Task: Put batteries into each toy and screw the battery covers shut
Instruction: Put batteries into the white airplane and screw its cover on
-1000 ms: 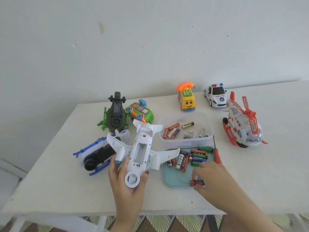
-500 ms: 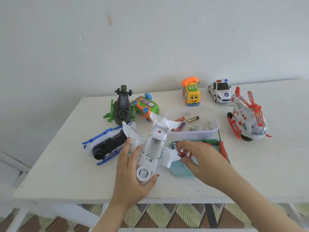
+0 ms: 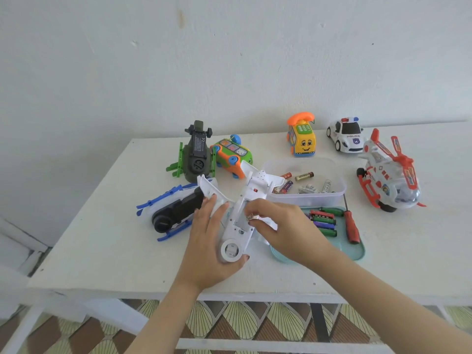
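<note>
White table (image 3: 102, 251): belly-up white toy plane (image 3: 236, 240)

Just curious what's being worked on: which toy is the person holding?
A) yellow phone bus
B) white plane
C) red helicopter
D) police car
B: the left hand holds the plane belly up, and the right hand pinches a battery over its open compartment.
</note>
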Available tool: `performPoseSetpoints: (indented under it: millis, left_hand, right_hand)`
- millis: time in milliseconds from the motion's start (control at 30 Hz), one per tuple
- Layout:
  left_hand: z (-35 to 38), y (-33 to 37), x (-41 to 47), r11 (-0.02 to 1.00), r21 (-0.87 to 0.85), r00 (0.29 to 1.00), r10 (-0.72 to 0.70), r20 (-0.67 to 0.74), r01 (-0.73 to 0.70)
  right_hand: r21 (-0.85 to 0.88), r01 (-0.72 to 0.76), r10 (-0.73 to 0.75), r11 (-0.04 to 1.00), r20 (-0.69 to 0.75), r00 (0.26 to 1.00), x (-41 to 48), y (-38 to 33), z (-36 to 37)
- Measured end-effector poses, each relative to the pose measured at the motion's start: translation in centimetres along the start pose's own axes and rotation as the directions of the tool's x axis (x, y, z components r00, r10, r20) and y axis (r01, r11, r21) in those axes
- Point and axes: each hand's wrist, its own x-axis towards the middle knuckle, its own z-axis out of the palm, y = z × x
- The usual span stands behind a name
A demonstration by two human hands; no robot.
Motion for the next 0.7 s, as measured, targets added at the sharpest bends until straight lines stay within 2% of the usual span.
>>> performPoseSetpoints:
  millis: [167,367,567,700]
  left_hand:
    - [0.1,-0.3,-0.1,1.000,0.018,1.000,-0.002,0.007,0.002]
    - [0.1,-0.5,-0.2,1.000,0.023,1.000,0.002,-0.003,-0.002]
    - [0.2,-0.6,-0.2,0.999,0.051,1.000,0.018,-0.013,-0.017]
    - [0.2,-0.6,-0.2,0.999,0.051,1.000,0.016,-0.011,-0.015]
  right_hand:
    - [-0.103,0.132,-0.137,0.986,-0.046,0.989,0.5,1.4,1.4]
    - [-0.241,0.309,-0.310,0.920,0.038,0.950,0.9,2.3,2.2]
    - [-0.322,0.387,-0.393,0.864,0.050,0.918,0.5,2.6,2.8]
    - [-0.367,0.352,-0.356,0.861,0.060,0.933,0.4,2.9,2.8]
